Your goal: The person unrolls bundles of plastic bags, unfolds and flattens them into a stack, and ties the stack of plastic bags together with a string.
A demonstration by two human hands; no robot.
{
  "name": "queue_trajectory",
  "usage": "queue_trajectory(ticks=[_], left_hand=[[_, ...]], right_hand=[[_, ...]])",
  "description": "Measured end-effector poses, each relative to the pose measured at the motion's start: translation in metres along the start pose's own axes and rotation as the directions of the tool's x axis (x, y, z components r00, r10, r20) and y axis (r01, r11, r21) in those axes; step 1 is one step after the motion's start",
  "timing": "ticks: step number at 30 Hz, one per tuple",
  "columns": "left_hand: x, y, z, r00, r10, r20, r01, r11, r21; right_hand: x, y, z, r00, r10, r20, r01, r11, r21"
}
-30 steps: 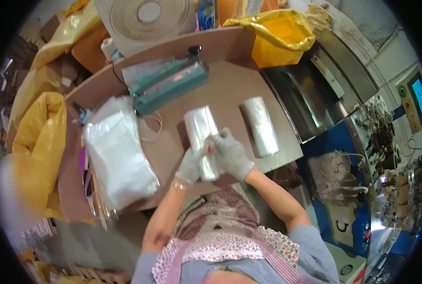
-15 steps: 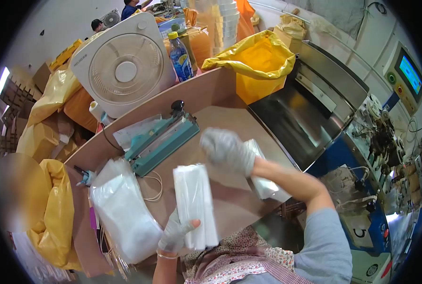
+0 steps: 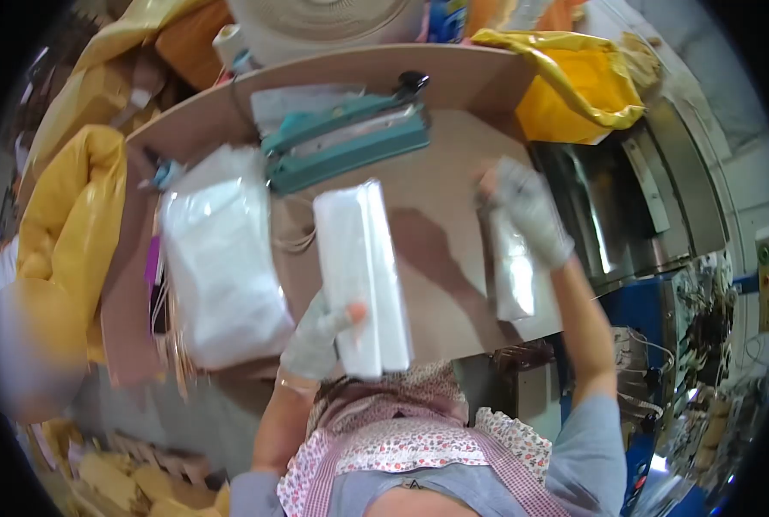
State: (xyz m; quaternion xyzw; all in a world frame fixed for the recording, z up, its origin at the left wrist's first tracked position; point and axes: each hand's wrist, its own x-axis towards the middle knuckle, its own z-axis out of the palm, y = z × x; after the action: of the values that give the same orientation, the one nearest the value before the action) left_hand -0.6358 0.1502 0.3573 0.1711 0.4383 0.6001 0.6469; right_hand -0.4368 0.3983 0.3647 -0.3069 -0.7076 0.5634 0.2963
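Note:
My left hand [image 3: 317,338], in a pale glove with bare fingertips, grips a folded stack of clear plastic bags [image 3: 363,276] near its lower end, thumb on top. My right hand [image 3: 529,202], also gloved and blurred by motion, is over the upper end of a rolled clear plastic bundle [image 3: 515,280] at the right of the table; whether its fingers hold anything is unclear. A wide pile of clear bags [image 3: 218,258] lies left of the held stack. Behind the stack sits a green sealing device [image 3: 350,142] with a black knob.
The brown table [image 3: 445,319] has a raised rim at the back and left. A yellow bag-lined container [image 3: 574,95] stands at the back right, beside a dark metal machine surface [image 3: 587,202]. A fan [image 3: 328,26] is behind the rim, yellow sacks [image 3: 70,207] at the left.
My right hand has moved right, from above the table's middle to the rolled bundle. My left hand still holds the bag stack. The camera view has tilted down.

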Motion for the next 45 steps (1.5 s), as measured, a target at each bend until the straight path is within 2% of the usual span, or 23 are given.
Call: queue_trajectory(ticks=[1, 4, 6, 8, 10, 14, 16, 17, 19, 20, 21, 22, 23, 24, 26, 30, 32, 34, 36, 37, 39, 43, 45], left_hand=[[0.001, -0.002, 0.004, 1.0, -0.001, -0.025, 0.001, 1.0, -0.007], [-0.003, -0.016, 0.009, 0.997, 0.073, 0.041, -0.072, 0.997, -0.021], [-0.004, -0.038, -0.001, 0.979, 0.201, -0.032, -0.197, 0.975, 0.106], [-0.009, -0.056, -0.009, 0.98, 0.19, -0.06, -0.187, 0.981, 0.051], [-0.021, -0.067, -0.008, 0.98, 0.176, -0.09, -0.177, 0.984, -0.005], [-0.035, -0.097, -0.012, 0.98, 0.048, -0.192, -0.059, 0.997, -0.054], [-0.035, -0.112, -0.013, 0.955, 0.188, -0.23, -0.134, 0.964, 0.23], [-0.043, -0.111, 0.001, 0.943, 0.249, -0.222, -0.219, 0.964, 0.154], [-0.045, -0.115, -0.006, 0.954, 0.223, -0.203, -0.2, 0.971, 0.129], [-0.047, -0.114, -0.01, 0.963, 0.198, -0.181, -0.181, 0.978, 0.108], [-0.051, -0.111, -0.013, 0.962, 0.198, -0.186, -0.18, 0.978, 0.107], [-0.056, -0.105, -0.016, 0.974, 0.079, -0.21, -0.086, 0.996, -0.026], [-0.061, -0.1, -0.021, 0.975, -0.042, -0.218, 0.007, 0.987, -0.159], [-0.059, -0.115, -0.047, 0.98, -0.06, -0.191, 0.007, 0.964, -0.265], [-0.075, -0.079, -0.027, 0.978, -0.108, -0.178, 0.027, 0.913, -0.407], [-0.076, -0.079, -0.044, 0.986, -0.101, -0.13, 0.045, 0.926, -0.375], [-0.074, -0.078, -0.051, 0.971, -0.156, -0.182, 0.109, 0.963, -0.246], [-0.076, -0.072, -0.058, 0.982, -0.137, -0.129, 0.107, 0.97, -0.218], [-0.074, -0.063, -0.058, 0.996, -0.095, -0.002, 0.094, 0.995, -0.032], [-0.07, -0.063, -0.058, 0.995, -0.098, -0.001, 0.098, 0.995, -0.031], [-0.061, -0.069, -0.058, 0.996, -0.043, -0.081, 0.06, 0.971, 0.232], [-0.05, -0.074, -0.051, 0.981, 0.058, -0.183, -0.009, 0.966, 0.259], [-0.056, -0.056, -0.03, 0.938, 0.246, -0.242, 0.008, 0.686, 0.727]], right_hand=[[-0.027, 0.009, 0.032, 0.981, 0.115, 0.157, -0.109, 0.993, -0.046], [-0.095, 0.006, 0.111, 0.933, 0.229, 0.279, -0.34, 0.817, 0.466], [-0.105, 0.011, 0.127, 0.928, 0.219, 0.302, -0.345, 0.812, 0.471], [-0.117, 0.01, 0.132, 0.92, 0.215, 0.327, -0.357, 0.804, 0.476], [-0.13, 0.006, 0.132, 0.865, 0.288, 0.412, -0.457, 0.791, 0.407], [-0.151, 0.02, 0.158, 0.897, 0.307, 0.318, -0.419, 0.817, 0.396], [-0.156, 0.019, 0.163, 0.936, 0.302, 0.179, -0.289, 0.952, -0.097], [-0.157, 0.019, 0.167, 0.935, 0.305, 0.18, -0.291, 0.952, -0.1], [-0.157, 0.02, 0.175, 0.96, 0.256, 0.113, -0.166, 0.846, -0.507], [-0.16, 0.026, 0.176, 0.96, 0.256, 0.117, -0.163, 0.846, -0.507], [-0.164, 0.037, 0.176, 0.953, 0.291, 0.084, -0.248, 0.908, -0.338], [-0.167, 0.042, 0.175, 0.941, 0.333, 0.058, -0.321, 0.934, -0.154], [-0.163, 0.025, 0.169, 0.944, 0.291, 0.156, -0.325, 0.9, 0.289], [-0.162, 0.021, 0.161, 0.944, 0.29, 0.16, -0.326, 0.9, 0.29], [-0.162, 0.017, 0.145, 0.893, 0.359, 0.272, -0.45, 0.742, 0.496], [-0.17, 0.011, 0.143, 0.908, 0.336, 0.25, -0.418, 0.714, 0.562], [-0.175, 0.013, 0.143, 0.898, 0.359, 0.255, -0.44, 0.7, 0.563], [-0.178, 0.018, 0.144, 0.888, 0.383, 0.255, -0.458, 0.685, 0.566], [-0.181, 0.027, 0.145, 0.904, 0.338, 0.263, -0.428, 0.702, 0.569], [-0.182, 0.034, 0.148, 0.904, 0.34, 0.261, -0.428, 0.7, 0.571], [-0.183, 0.049, 0.155, 0.957, 0.178, 0.228, -0.284, 0.73, 0.622], [-0.178, 0.052, 0.159, 0.965, 0.161, 0.21, -0.253, 0.79, 0.559], [-0.173, 0.05, 0.156, 0.892, 0.395, 0.219, -0.435, 0.625, 0.648]])
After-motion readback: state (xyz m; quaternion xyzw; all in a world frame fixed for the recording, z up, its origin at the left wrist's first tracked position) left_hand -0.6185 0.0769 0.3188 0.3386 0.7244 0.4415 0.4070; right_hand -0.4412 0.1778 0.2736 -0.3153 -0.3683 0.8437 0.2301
